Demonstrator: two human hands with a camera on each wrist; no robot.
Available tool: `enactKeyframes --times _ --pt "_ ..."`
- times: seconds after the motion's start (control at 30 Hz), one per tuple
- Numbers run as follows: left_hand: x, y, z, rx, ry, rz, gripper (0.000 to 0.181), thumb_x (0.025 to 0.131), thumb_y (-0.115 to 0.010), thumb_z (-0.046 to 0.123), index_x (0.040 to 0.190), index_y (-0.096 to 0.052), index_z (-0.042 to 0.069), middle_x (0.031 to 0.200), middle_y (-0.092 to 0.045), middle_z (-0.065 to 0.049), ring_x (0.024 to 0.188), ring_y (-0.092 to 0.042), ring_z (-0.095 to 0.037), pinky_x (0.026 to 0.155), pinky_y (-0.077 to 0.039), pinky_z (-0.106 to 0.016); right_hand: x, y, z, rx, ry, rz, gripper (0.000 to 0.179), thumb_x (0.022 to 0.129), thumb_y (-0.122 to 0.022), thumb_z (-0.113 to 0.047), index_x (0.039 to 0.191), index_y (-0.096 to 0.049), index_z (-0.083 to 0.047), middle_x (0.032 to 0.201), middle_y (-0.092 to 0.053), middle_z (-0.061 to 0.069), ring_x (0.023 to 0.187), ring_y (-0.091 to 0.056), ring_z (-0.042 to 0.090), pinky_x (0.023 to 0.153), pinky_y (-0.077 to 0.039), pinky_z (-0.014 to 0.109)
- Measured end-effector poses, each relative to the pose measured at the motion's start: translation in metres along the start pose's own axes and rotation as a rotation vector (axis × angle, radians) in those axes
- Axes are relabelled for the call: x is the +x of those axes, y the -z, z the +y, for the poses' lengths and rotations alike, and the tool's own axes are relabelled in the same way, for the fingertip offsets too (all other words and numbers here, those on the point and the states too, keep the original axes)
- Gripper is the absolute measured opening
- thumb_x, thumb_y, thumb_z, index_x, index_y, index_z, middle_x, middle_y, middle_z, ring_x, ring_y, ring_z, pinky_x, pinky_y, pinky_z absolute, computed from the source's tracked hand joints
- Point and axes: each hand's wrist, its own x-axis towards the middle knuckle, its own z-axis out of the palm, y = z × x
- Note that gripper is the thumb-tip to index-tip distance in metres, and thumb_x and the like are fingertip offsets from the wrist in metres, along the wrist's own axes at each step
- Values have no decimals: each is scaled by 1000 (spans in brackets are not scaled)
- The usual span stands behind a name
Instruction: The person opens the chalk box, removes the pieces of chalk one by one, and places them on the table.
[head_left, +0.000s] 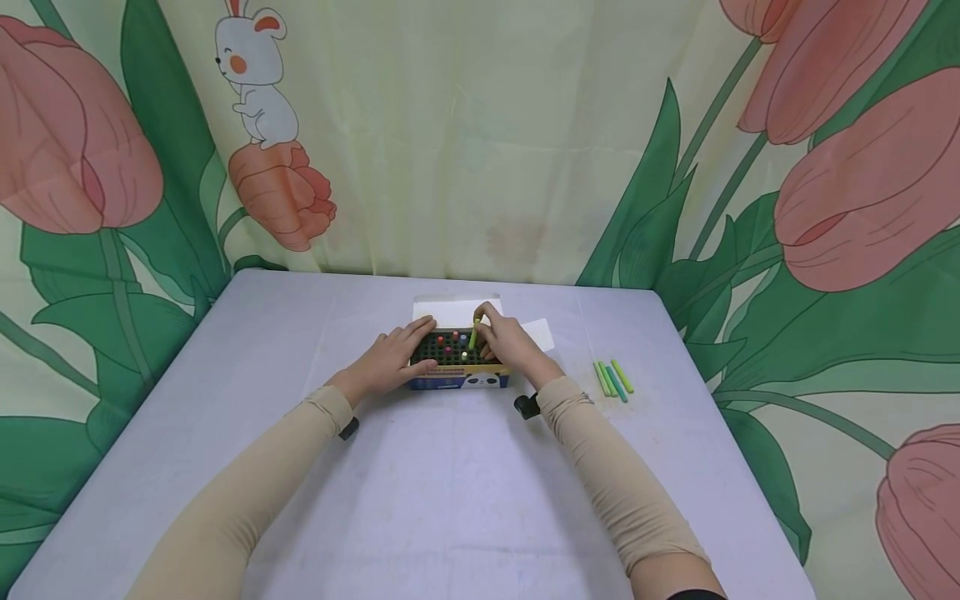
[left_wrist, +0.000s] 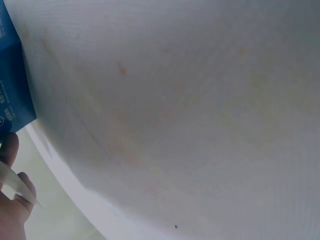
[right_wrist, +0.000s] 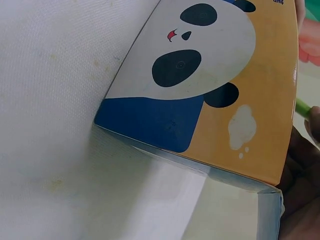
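A chalk box [head_left: 456,381] with a panda on its front stands on the table, its dark holder [head_left: 452,350] full of holes facing up. Several chalks stand in the holes, red [head_left: 440,340] and white [head_left: 464,356] among them. My left hand [head_left: 390,357] holds the box's left end, thumb near the front edge and fingers toward the back. Between thumb and fingers my right hand [head_left: 510,340] pinches a yellow-green chalk [head_left: 472,337] upright over the holder's right part. Its lower tip is hard to make out. In the right wrist view the panda side [right_wrist: 220,50] hides most of that hand.
Several green and yellow-green chalks [head_left: 613,379] lie on the white tablecloth [head_left: 480,483] right of the box. A white lid flap [head_left: 453,311] stands behind the holder, and another white flap [head_left: 538,333] sticks out at right. A printed curtain [head_left: 480,167] hangs behind the table.
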Motion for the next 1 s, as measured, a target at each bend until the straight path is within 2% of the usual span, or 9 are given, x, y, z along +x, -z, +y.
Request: enactKeyframes --times 0.3,0.53,0.7,0.87,1.0 --pt "1 -2 -2 5 -3 -3 85 103 -44 67 168 -16 19 174 -19 -3 139 -47 -38 108 -37 -63 1 1 0 166 -78 51 24 116 -33 -25 131 -36 -7 99 -72 21 70 -73 23 64 -60 32" --pt "0 -1 -1 4 -3 -10 85 103 -45 66 168 -15 19 174 -18 -4 140 -46 -39 108 -36 -64 -1 2 -1 222 -101 66 27 116 -32 -25 134 -34 -6 101 -73 23 69 -74 23 67 -61 35" --pt "-1 1 1 -4 -7 -1 85 104 -46 64 168 -17 16 174 -18 -5 140 -45 -40 109 -35 -65 -3 2 -2 249 -85 76 28 116 -32 -27 133 -34 -5 99 -73 24 70 -74 24 69 -61 34" --pt "-1 2 2 0 -4 -1 85 104 -46 64 168 -17 16 174 -19 -6 141 -45 -40 110 -34 -67 -5 3 -3 268 -66 100 28 116 -32 -26 132 -34 -4 102 -72 25 79 -75 28 72 -61 34" --pt "-1 0 1 1 -2 -9 85 104 -46 64 168 -16 18 174 -19 -5 141 -44 -40 110 -33 -67 -7 2 0 307 -46 110 26 115 -33 -23 132 -35 -3 116 -68 26 94 -74 33 80 -61 33"
